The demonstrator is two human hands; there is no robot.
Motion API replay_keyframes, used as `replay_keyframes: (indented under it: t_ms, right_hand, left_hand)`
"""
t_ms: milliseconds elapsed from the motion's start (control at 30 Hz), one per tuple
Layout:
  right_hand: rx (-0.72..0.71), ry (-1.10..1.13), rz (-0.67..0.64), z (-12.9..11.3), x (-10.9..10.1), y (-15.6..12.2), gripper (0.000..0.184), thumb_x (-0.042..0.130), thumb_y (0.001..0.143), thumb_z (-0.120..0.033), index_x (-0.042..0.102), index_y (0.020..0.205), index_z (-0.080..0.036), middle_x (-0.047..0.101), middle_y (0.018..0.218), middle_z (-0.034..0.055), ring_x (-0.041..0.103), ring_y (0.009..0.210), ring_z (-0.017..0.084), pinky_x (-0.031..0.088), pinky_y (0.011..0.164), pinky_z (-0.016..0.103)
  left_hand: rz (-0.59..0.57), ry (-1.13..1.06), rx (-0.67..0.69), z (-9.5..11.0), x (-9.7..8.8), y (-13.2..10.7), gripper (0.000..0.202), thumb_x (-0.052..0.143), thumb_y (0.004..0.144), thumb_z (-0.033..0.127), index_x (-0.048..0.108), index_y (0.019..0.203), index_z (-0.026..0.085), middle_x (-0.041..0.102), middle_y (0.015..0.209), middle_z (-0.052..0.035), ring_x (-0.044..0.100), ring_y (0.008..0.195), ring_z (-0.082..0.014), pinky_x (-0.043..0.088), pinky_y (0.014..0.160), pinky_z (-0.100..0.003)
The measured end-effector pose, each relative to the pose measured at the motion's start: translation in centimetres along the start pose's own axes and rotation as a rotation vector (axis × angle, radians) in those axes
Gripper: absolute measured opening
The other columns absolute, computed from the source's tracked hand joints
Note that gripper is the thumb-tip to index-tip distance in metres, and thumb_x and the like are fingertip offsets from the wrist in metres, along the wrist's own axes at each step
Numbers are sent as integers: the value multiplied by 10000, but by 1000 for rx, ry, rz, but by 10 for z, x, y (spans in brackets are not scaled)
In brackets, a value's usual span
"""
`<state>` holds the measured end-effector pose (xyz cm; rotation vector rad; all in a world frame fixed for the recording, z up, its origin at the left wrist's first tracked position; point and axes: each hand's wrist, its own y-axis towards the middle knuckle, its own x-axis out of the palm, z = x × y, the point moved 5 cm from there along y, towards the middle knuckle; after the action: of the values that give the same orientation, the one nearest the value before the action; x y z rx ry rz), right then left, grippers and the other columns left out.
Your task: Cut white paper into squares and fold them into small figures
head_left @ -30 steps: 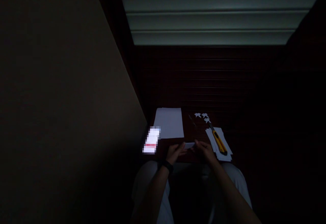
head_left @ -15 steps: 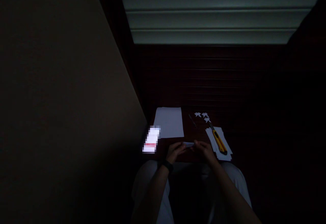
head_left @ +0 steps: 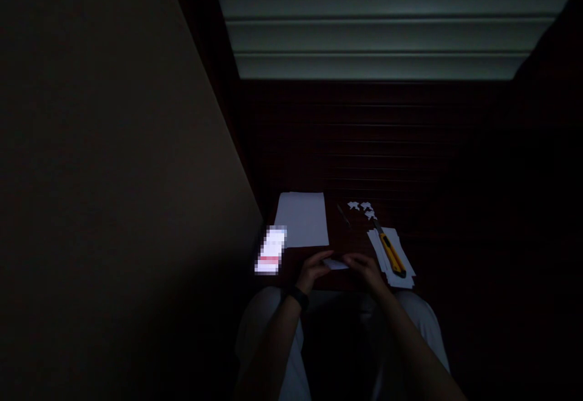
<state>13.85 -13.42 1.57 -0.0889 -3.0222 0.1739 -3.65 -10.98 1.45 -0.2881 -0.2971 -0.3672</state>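
Between my hands, near the front edge of the dark table, is a small piece of white paper [head_left: 336, 264]. Its left end is gripped by my left hand [head_left: 314, 267], which has a dark band on the wrist. My right hand [head_left: 363, 265] grips the right end, fingers bent over it. Dim light hides the fingertips and any folds. To the right, a yellow utility knife [head_left: 392, 254] lies on a stack of white paper pieces [head_left: 407, 255]. Beyond my hands rest several small folded white paper shapes [head_left: 365, 206] and a thin dark tool [head_left: 343, 214] whose kind I cannot make out.
Large white sheets [head_left: 301, 219] lie at the back left of the table. A lit phone [head_left: 271, 250], its screen blurred out, overlaps their left corner. A wall [head_left: 195, 146] closes the left side, and light slats [head_left: 378, 36] are behind the table.
The paper between my hands has tilted and now shows a wider, more angular face. My fingers have shifted on it, the right hand moving slightly left. Everything else stays in place.
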Motion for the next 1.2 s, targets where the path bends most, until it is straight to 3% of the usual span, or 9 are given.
replay_keyframes:
  t_ms: [200,367,533,667,767,900,1033,1200]
  right_hand:
    - [-24,-48,-54,-7,5,-3,349,743,584,-415,699,843,-186,692,872,55,600,855,248,439,772,349]
    - [-21,-23,-96,-8,8,-4,389,750,585,-371,671,923,-194,681,911,57,608,850,240,456,775,357]
    - [-34,32,-93,-3,9,-2,592,763,562,-323,563,1113,-238,583,1152,68,594,922,237,472,791,377]
    - [-45,95,-82,-2,8,-2,696,773,530,-232,495,1165,-301,468,1294,61,573,966,222,470,801,366]
    - [-2,186,-138,-6,6,-6,687,745,546,-182,479,1162,-332,444,1315,54,588,920,207,478,780,369]
    - [48,247,-310,-17,8,-14,704,702,550,-108,492,1187,-322,435,1330,59,550,1016,242,477,766,350]
    - [60,156,-420,-22,14,-17,659,681,556,-105,547,1176,-284,519,1245,69,528,1057,272,473,779,384]
    - [-30,-33,-476,-26,23,-19,446,719,554,-139,685,986,-244,560,1197,48,537,1055,253,421,893,399]
  left_hand:
    - [49,22,7,-4,-5,3,528,569,530,61,657,1040,167,642,1077,-83,568,992,-268,450,755,-304]
    - [137,25,37,-11,-10,7,402,685,585,173,669,985,140,676,968,-104,612,888,-239,462,731,-298]
    - [258,4,54,-19,-19,12,337,762,554,316,683,815,118,690,893,-122,629,827,-238,485,687,-300]
    - [318,-48,64,-22,-24,12,398,744,585,387,660,872,124,679,945,-127,638,827,-232,498,673,-308]
    - [334,-83,68,-22,-25,12,425,745,588,388,649,913,133,669,983,-128,637,855,-231,503,692,-315]
    - [359,-93,60,-22,-28,13,441,777,542,369,648,882,120,679,937,-134,647,812,-235,507,670,-322]
    - [324,-78,48,-24,-26,13,427,791,525,352,644,847,113,686,891,-132,652,778,-232,508,652,-320]
    - [269,-49,9,-27,-19,13,403,788,534,353,644,823,111,689,850,-130,652,723,-215,498,603,-293]
